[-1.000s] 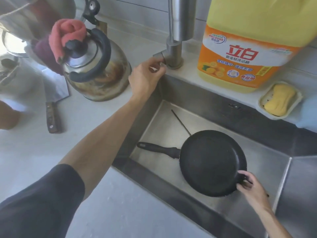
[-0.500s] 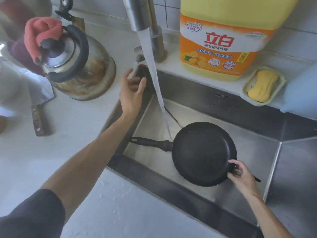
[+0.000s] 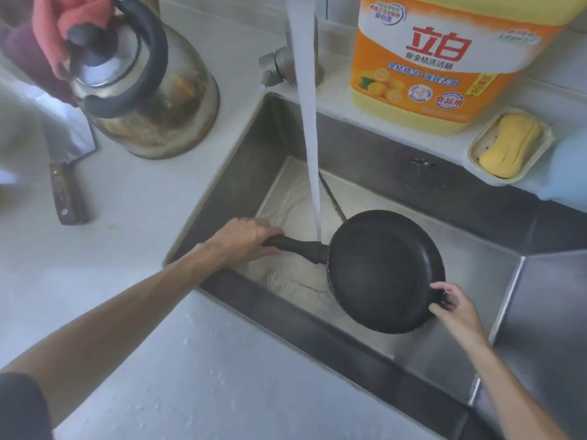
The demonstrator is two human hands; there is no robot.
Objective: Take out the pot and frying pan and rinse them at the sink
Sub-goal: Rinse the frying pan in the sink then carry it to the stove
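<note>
Frying pan (image 3: 386, 271): black, non-stick, lower centre-right of frame, inside the sink (image 3: 235, 160), near the front wall. Mouth up, apparently tipped slightly; contact with the sink floor not determinable.

Handle (image 3: 295, 247): long axis running left and a little up-frame from the bowl, toward centre frame.

Left hand (image 3: 246, 241): centre frame, at the far end of the handle; fingers curled round the grip, knuckles up.

Right hand (image 3: 451, 304): lower right, at the rim opposite the handle; fingertips (image 3: 440, 289) pinching the edge, thumb side not resolved.

Water stream (image 3: 309, 128): falling from upper centre of frame, landing on the handle neck just left of the bowl, not inside it. Sheet of water spreading over the sink floor behind.

Key relation: bowl centre lying right and down-frame of the stream's landing point, along the handle axis. Judged requirement: draw leftward along that axis, led by the left hand, steadied at the rim by the right, to bring the bowl under the flow.

Pot: not identified in frame.

Also present: tap lever (image 3: 274, 66), upper centre; kettle (image 3: 143, 81), upper left, with pink cloth (image 3: 68, 17) on its lid; knife (image 3: 65, 185), left; detergent jug (image 3: 444, 58), upper right; soap dish (image 3: 511, 144) with yellow soap, right.
</note>
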